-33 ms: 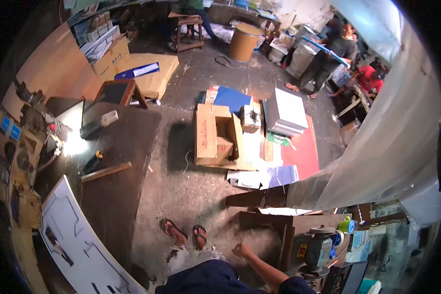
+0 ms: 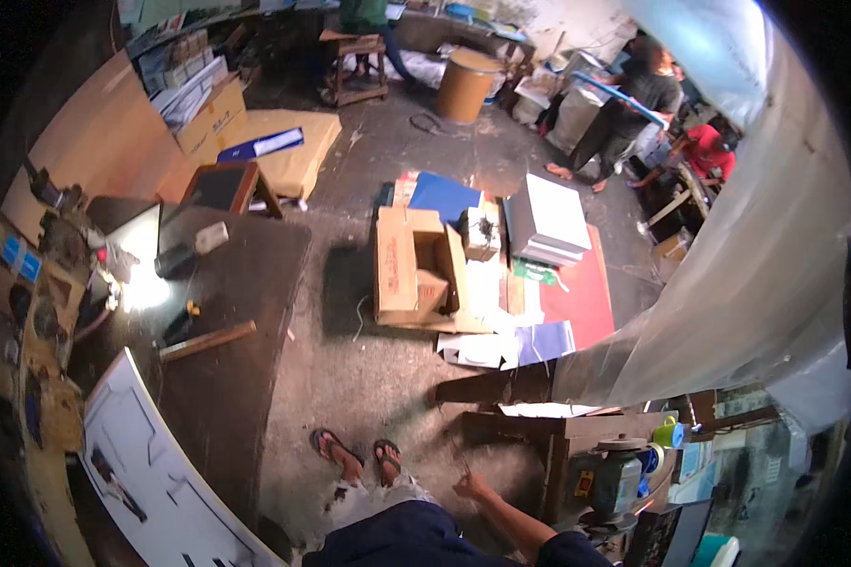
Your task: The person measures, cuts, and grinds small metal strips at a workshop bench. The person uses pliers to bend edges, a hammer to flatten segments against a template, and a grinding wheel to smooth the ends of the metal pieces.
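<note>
Right hand (image 2: 470,488) bare, fingers loose, beside rough wooden bench (image 2: 539,437).

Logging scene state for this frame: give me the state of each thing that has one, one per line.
right hand: empty, fingers loose, hanging beside the machine.
left hand: out of view.
cardboard box: open, flaps spread, on the floor.
paper stack: squared up, resting on the floor.
round drum: upright, lid on.
lamp: lit, on the dark table.
wooden stick: lying flat on the table.
</note>
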`<state>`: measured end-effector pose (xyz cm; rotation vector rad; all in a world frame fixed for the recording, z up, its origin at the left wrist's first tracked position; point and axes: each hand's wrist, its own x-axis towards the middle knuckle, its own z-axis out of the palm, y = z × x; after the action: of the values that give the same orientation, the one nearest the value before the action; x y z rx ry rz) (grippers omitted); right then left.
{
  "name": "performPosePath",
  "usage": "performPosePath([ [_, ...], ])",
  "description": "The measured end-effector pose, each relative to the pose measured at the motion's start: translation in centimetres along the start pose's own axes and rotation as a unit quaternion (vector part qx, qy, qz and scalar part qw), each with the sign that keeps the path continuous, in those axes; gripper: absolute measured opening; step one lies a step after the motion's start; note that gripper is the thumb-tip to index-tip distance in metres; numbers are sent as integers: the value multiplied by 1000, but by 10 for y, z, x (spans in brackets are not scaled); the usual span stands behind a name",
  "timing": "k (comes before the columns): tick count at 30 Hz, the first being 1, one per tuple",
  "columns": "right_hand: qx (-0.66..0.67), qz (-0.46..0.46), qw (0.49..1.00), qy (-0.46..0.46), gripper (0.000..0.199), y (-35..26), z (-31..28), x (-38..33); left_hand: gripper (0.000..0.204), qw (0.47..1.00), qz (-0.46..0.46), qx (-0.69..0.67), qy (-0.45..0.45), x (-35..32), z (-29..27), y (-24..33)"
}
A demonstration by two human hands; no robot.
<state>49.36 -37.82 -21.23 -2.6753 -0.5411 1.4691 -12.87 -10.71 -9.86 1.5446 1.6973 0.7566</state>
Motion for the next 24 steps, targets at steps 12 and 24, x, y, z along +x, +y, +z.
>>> performPosePath([
  [12, 112, -175, 962, 176, 30, -169, -43, 22, 22, 984, -103, -102, 99, 165, 97, 132],
  [24, 148, -558, 797, 178, 15, -488, -217, 3, 18, 932, -192, -164, 259, 125, 88, 171],
])
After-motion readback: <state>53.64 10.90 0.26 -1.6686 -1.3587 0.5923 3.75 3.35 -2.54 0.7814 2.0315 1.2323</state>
